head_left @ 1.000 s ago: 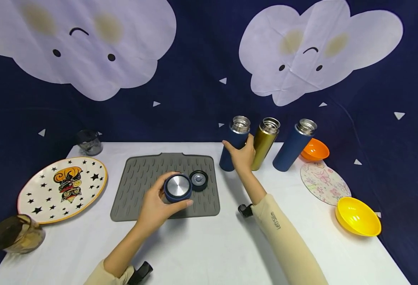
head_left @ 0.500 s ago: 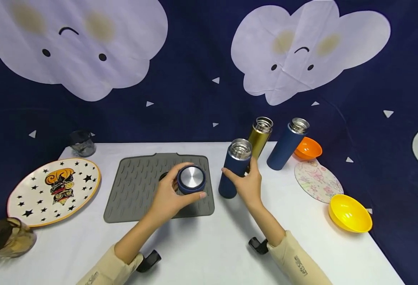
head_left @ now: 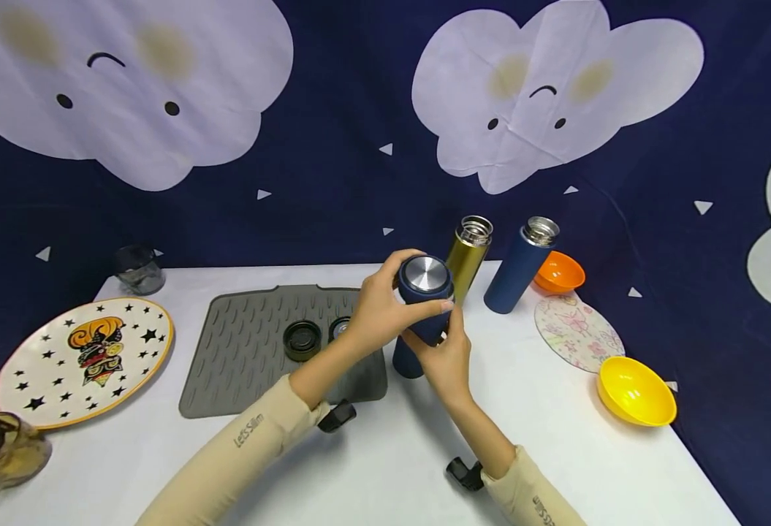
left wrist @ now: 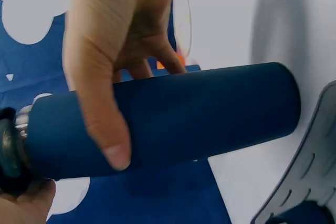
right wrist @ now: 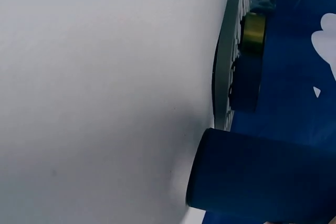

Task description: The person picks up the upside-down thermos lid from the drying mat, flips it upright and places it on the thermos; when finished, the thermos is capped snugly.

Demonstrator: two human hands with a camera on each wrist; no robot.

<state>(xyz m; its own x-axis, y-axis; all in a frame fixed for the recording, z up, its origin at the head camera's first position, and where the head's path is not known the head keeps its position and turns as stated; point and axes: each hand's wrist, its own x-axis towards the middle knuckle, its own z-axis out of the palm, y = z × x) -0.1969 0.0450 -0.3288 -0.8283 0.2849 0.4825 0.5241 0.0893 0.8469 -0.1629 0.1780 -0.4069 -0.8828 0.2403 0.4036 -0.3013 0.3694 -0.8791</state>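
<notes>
My right hand [head_left: 443,358] grips a navy thermos bottle [head_left: 408,359] round its upper body, upright at the right edge of the grey drying mat [head_left: 234,365]. From above, my left hand [head_left: 385,310] holds a navy lid with a steel top [head_left: 427,274] over the mouth. In the left wrist view the lid [left wrist: 9,156] sits right at the bottle's [left wrist: 210,114] steel neck, part of which still shows. The right wrist view shows the bottle's base [right wrist: 220,171] close over the white table. On the mat lies a dark lid [head_left: 302,340]; another lid [head_left: 339,326] is partly behind my left hand.
Behind stand an uncapped gold bottle [head_left: 468,256] and an uncapped blue bottle [head_left: 518,274]. An orange bowl [head_left: 559,272], a floral round mat [head_left: 579,332] and a yellow bowl [head_left: 636,392] line the right. A starred plate [head_left: 36,351], amber mug [head_left: 20,453] and dark glass [head_left: 140,272] are left.
My right hand has brought the navy bottle forward from beside the gold one. My left hand has carried the lid rightward from over the mat to the bottle's mouth.
</notes>
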